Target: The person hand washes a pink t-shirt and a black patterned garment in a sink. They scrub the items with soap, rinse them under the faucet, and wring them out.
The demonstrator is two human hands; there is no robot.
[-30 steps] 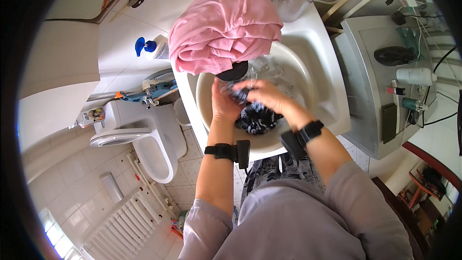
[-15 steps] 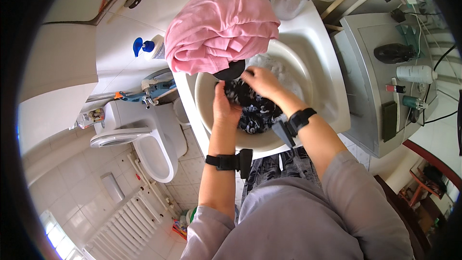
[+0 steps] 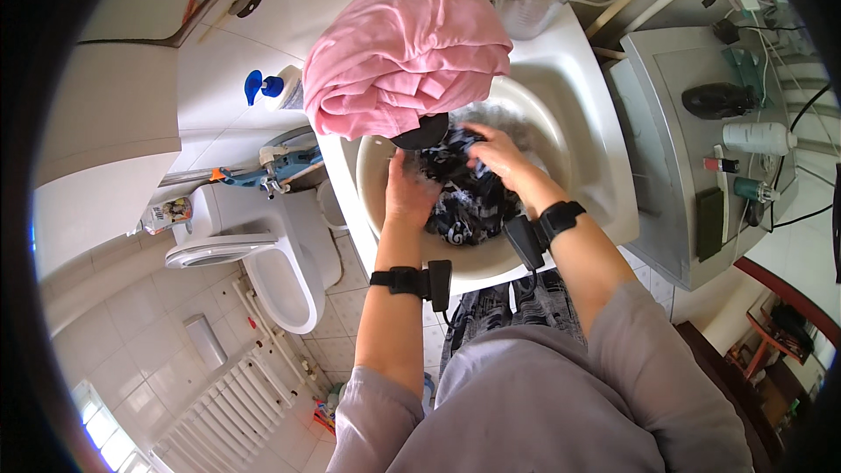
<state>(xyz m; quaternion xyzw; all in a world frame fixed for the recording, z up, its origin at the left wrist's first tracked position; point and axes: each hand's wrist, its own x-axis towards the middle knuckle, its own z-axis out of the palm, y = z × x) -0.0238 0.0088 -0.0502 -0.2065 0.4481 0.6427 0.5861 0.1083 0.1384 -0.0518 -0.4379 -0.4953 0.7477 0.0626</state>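
Centre frame: cloth appears wetted; suds remain. Your right hand: fingers parted. Left hand: fingers obscured. Grips indeterminable.

I can't read any lettering from here: the printing on the colourful pack near the toilet is too small for me.

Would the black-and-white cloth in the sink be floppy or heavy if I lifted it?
Probably floppy: the cloth lies crumpled in folds. Likely heavy for its size, as it looks wet. Maybe slippery, with sudsy water beside it.
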